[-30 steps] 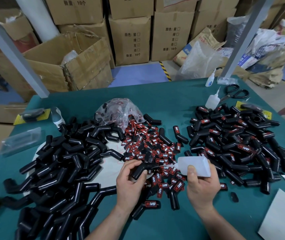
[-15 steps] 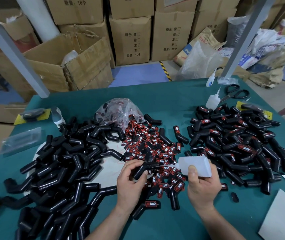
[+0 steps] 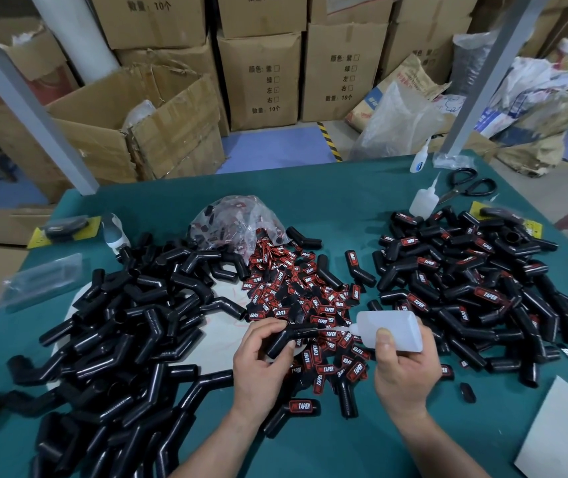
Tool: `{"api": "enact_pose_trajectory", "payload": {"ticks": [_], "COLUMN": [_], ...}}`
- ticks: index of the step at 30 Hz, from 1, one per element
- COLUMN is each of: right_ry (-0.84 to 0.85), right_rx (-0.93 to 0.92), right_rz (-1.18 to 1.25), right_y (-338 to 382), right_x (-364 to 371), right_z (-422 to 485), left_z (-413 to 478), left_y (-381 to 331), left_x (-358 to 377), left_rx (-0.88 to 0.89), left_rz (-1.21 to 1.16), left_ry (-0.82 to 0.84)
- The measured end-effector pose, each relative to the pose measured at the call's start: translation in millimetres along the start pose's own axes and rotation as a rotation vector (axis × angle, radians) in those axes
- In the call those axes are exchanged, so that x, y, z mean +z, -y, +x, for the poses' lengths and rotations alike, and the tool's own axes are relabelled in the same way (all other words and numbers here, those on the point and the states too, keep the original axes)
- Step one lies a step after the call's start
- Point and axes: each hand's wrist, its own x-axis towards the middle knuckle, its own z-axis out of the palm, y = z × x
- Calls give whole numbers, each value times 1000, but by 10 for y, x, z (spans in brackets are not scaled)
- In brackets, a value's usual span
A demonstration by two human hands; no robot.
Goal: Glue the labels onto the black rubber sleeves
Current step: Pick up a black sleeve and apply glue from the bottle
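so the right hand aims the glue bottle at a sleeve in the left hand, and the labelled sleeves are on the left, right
No: the head view shows the labelled sleeves piled on the right; the left pile is bare sleeves. The right hand does aim the glue bottle at the sleeve in the left hand.

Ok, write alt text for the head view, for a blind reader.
The left hand holds a bent black sleeve while the right hand points a glue bottle at it, above loose red-and-black labels on a green table.
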Motion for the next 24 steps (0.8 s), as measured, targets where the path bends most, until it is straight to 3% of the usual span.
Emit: {"api": "enact_pose_trajectory", "payload": {"ticks": [24], "right_ry": [8], "right_rx": [9], "right_rz": [-32], "right_y": [-25], "right_x": [-21], "right_z": [40], "left_z": [6], "left_y": [52], "left_x": [11], "left_rx": [-13], "left_rz": [-3], "left_ry": [-26]}}
